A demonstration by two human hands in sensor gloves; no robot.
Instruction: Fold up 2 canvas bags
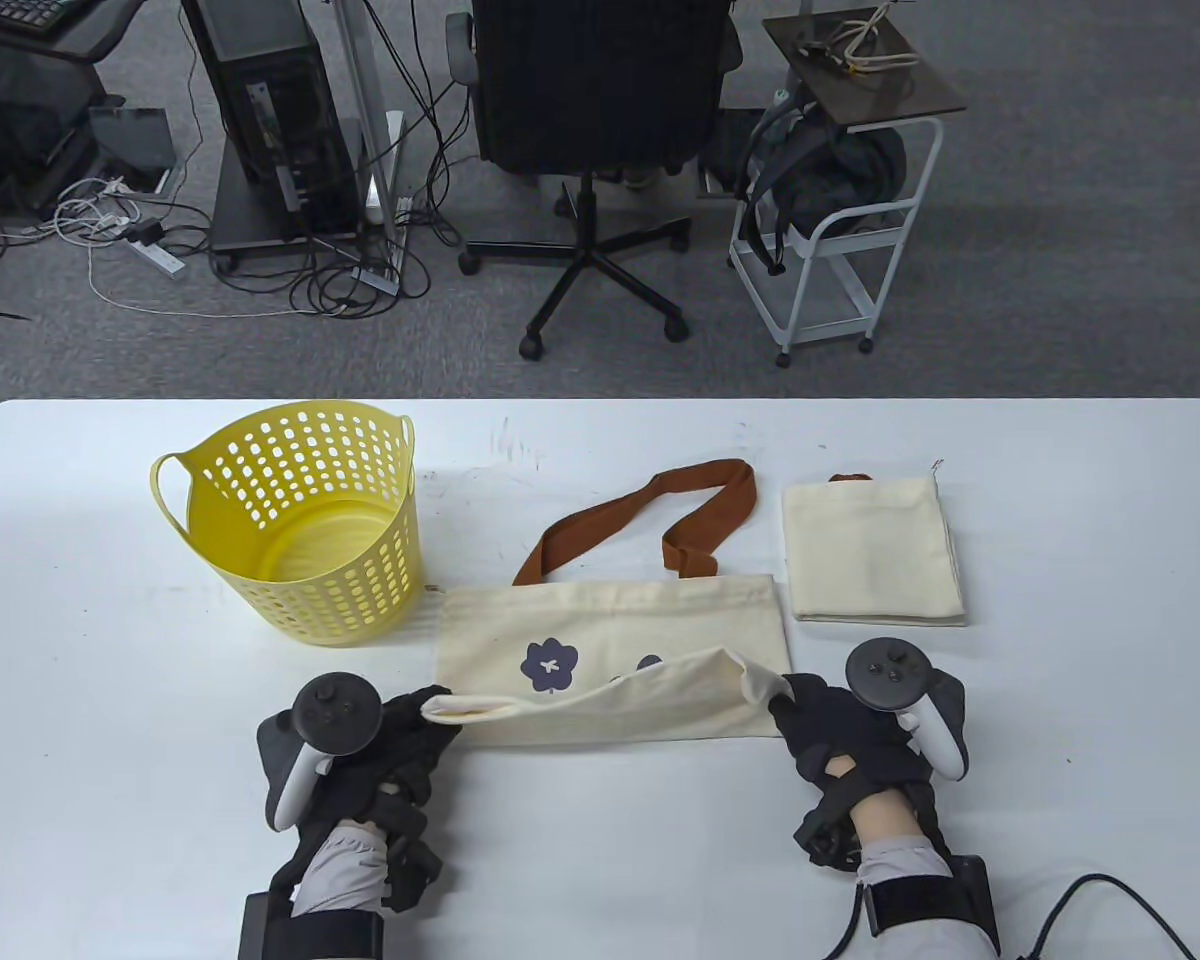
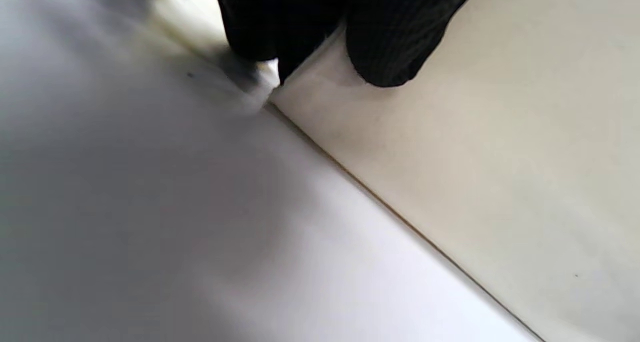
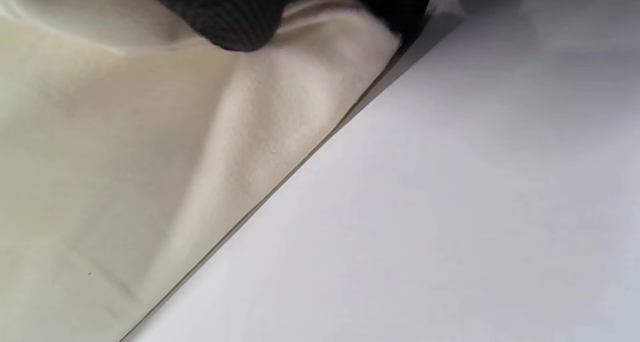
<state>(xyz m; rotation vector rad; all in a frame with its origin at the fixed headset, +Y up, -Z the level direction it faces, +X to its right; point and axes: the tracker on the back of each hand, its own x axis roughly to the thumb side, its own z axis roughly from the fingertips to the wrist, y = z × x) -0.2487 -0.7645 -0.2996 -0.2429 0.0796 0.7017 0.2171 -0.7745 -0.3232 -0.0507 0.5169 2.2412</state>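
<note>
A cream canvas bag (image 1: 610, 625) with navy flower prints and brown straps (image 1: 660, 520) lies flat in the middle of the white table (image 1: 80, 640). Its near edge is lifted and turned over toward the straps. My left hand (image 1: 415, 725) pinches the bag's near left corner; the fingers (image 2: 390, 47) press on cream fabric (image 2: 500, 157) in the left wrist view. My right hand (image 1: 805, 710) pinches the near right corner; its fingertips (image 3: 235, 22) hold the fabric (image 3: 125, 157) in the right wrist view. A second cream bag (image 1: 872, 550) lies folded at the right.
A yellow perforated basket (image 1: 300, 520) stands at the left of the table, beside the bag. Beyond the table's far edge are an office chair (image 1: 600, 150), a white cart (image 1: 840, 230) and cables on the floor.
</note>
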